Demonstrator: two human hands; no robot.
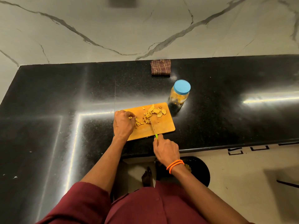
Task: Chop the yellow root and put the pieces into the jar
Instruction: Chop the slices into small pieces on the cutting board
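- The yellow root (149, 114) lies in cut slices and slivers on the wooden chopping board (165, 125), a broader heap toward the far right corner and thinner strips near the left edge; some pieces sit close to the board's rim and could be flicked onto the black counter (226, 110) by a hasty stroke
- The left hand (123, 122) curls its fingers down over the strips at the left, pinching them together; the fingertips lie near the blade's path, so a slip on such small, loose pieces is the chief risk of a cut
- The right hand (165, 150) is wrapped round the green handle of the knife (152, 128), the thin blade angled across the board toward the heap; a narrow blade may skid on hard root
- The board hangs near the counter's front edge, so downward pressure there could shift it
- The jar (179, 92) stands just beyond the board's far right corner with its blue lid (182, 87) on and yellow pieces inside; it must be opened before loading, and a scraping sweep could knock it
- A folded brown cloth (160, 68) rests farther back, well out of the way
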